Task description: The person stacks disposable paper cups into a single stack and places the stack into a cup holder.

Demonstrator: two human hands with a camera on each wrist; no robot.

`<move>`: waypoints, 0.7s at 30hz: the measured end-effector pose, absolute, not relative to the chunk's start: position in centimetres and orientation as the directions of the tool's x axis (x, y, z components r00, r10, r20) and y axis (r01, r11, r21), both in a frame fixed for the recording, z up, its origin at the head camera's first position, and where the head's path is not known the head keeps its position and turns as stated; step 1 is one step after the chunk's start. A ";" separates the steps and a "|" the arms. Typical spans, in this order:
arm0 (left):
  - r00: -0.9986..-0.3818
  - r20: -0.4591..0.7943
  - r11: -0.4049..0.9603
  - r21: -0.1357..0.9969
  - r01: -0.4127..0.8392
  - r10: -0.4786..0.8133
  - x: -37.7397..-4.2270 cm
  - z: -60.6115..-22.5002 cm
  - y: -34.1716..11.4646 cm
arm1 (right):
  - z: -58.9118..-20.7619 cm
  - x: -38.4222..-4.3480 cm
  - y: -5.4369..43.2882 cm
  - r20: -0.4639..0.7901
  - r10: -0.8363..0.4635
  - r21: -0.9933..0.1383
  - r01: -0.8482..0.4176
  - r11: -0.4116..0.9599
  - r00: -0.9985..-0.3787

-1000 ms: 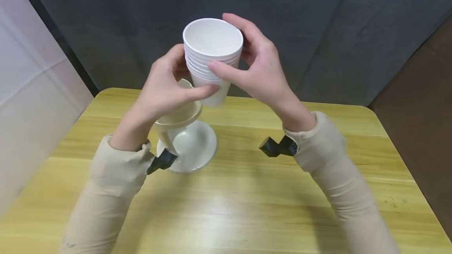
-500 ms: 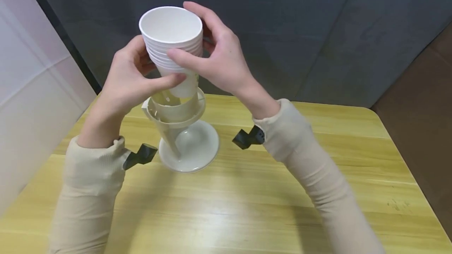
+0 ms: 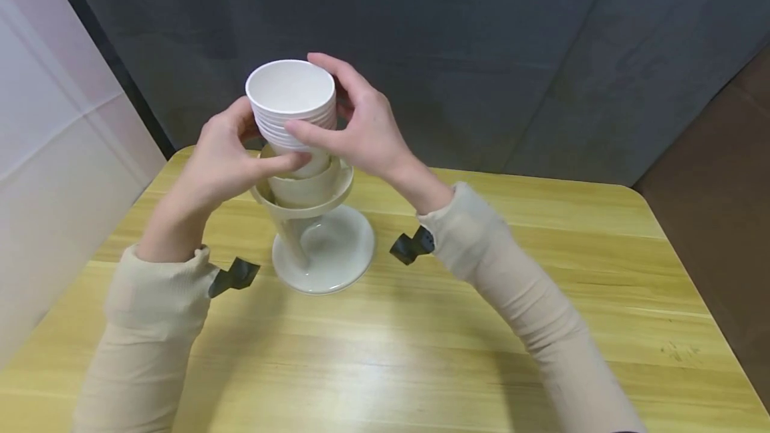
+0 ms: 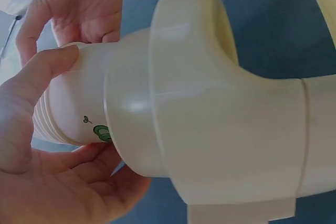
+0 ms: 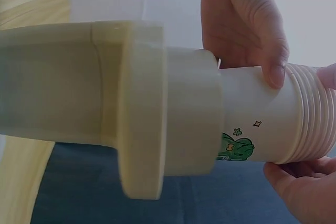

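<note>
Both hands hold a nested stack of white paper cups [image 3: 291, 89], mouths up, over a cream cup holder [image 3: 303, 191]. My left hand [image 3: 219, 159] grips the lower part of the stack, thumb across the front. Higher up, at the stacked rims, my right hand [image 3: 373, 132] holds it between thumb and fingers. The bottom of the stack sits inside the holder's top collar [image 5: 193, 111]. In the right wrist view a green cartoon print [image 5: 239, 148] shows on the cup wall just outside that collar. The holder has a ring, a stem and a round white base [image 3: 345, 252].
The holder stands on a wood-grain table [image 3: 481, 326] towards its back left. A dark curtain [image 3: 457, 52] hangs behind the table, a white panel [image 3: 66, 119] is at left, and a brown surface [image 3: 722, 179] at right. Each sleeve carries a black wrist mount [image 3: 415, 244].
The cup stack has moved left over the holder, then down, so its bottom has entered the collar. Both hands have travelled with it, keeping their grip.
</note>
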State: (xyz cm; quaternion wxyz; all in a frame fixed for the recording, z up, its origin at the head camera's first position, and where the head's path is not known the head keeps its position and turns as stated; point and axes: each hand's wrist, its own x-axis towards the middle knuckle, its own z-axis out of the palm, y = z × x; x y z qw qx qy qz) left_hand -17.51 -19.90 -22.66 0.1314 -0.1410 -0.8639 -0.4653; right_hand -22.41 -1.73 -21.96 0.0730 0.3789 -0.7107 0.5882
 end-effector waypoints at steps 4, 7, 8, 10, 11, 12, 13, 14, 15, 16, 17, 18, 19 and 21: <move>-0.945 0.306 0.577 0.754 0.313 0.112 -17.5 -23.1 -20.1 | -22.7 -22.5 -1.9 0.532 -0.459 -0.786 -0.616 0.044 -0.711; -0.949 0.292 0.596 0.744 0.303 0.119 -17.6 -23.5 -20.3 | -23.1 -22.6 -2.1 0.529 -0.463 -0.783 -0.620 0.058 -0.711; -0.949 0.291 0.595 0.743 0.305 0.123 -17.6 -23.6 -20.4 | -23.2 -22.6 -2.2 0.531 -0.462 -0.781 -0.622 0.059 -0.710; -0.946 0.296 0.587 0.746 0.313 0.129 -17.6 -23.8 -20.5 | -23.4 -22.6 -2.3 0.536 -0.462 -0.777 -0.627 0.057 -0.706; -0.946 0.297 0.585 0.748 0.315 0.129 -17.6 -23.9 -20.6 | -23.4 -22.5 -2.4 0.540 -0.462 -0.773 -0.631 0.058 -0.704; -0.947 0.297 0.582 0.750 0.313 0.127 -17.6 -23.9 -20.6 | -23.4 -22.5 -2.4 0.542 -0.461 -0.770 -0.635 0.061 -0.703; -0.946 0.296 0.578 0.753 0.314 0.129 -17.6 -24.0 -20.7 | -23.4 -22.5 -2.5 0.545 -0.460 -0.767 -0.638 0.066 -0.702; -0.948 0.291 0.578 0.756 0.309 0.127 -17.6 -24.0 -20.7 | -23.4 -22.5 -2.5 0.546 -0.458 -0.764 -0.641 0.072 -0.702; -0.951 0.282 0.579 0.758 0.302 0.127 -17.6 -24.0 -20.7 | -23.5 -22.4 -2.5 0.545 -0.456 -0.762 -0.643 0.081 -0.703; -0.955 0.271 0.584 0.758 0.291 0.124 -17.6 -24.1 -20.7 | -23.6 -22.4 -2.5 0.542 -0.455 -0.761 -0.642 0.090 -0.707; -0.957 0.260 0.589 0.757 0.283 0.124 -17.6 -24.1 -20.7 | -23.7 -22.4 -2.5 0.539 -0.452 -0.761 -0.641 0.100 -0.710; -0.959 0.252 0.589 0.759 0.277 0.127 -17.6 -24.2 -20.7 | -23.8 -22.4 -2.5 0.536 -0.450 -0.762 -0.638 0.106 -0.715; -0.960 0.248 0.586 0.761 0.276 0.130 -17.7 -24.3 -20.7 | -23.9 -22.3 -2.5 0.533 -0.448 -0.763 -0.636 0.111 -0.718; -0.961 0.245 0.591 0.759 0.273 0.129 -17.7 -24.5 -20.6 | -24.1 -22.3 -2.5 0.527 -0.443 -0.768 -0.630 0.116 -0.725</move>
